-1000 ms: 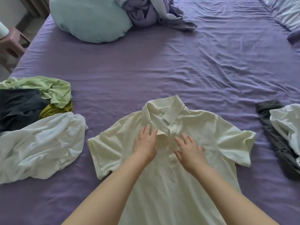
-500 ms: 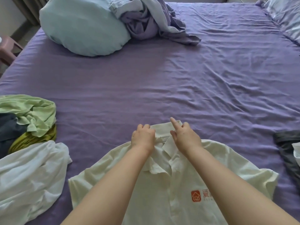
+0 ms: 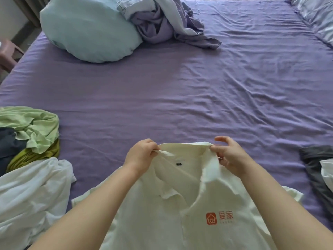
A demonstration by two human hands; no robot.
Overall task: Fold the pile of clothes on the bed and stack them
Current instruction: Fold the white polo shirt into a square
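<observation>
- Cream shirt [image 3: 162,217] lies at bottom mid of frame on the purple bed [image 3: 180,109], orange logo [image 3: 219,218] on its chest.
- Left hand [image 3: 141,156] & right hand [image 3: 229,155] each pinch one end of the collar [image 3: 183,146], fingers curled on the cloth.
- White cloth [image 3: 30,193] at lower left; green top [image 3: 34,127] just past it, on dark clothes.
- Grey cloth [image 3: 314,163] at right edge.
- Blue pillow [image 3: 86,27] upper left, w/ a purple sheet heap [image 3: 162,24] next to it.
</observation>
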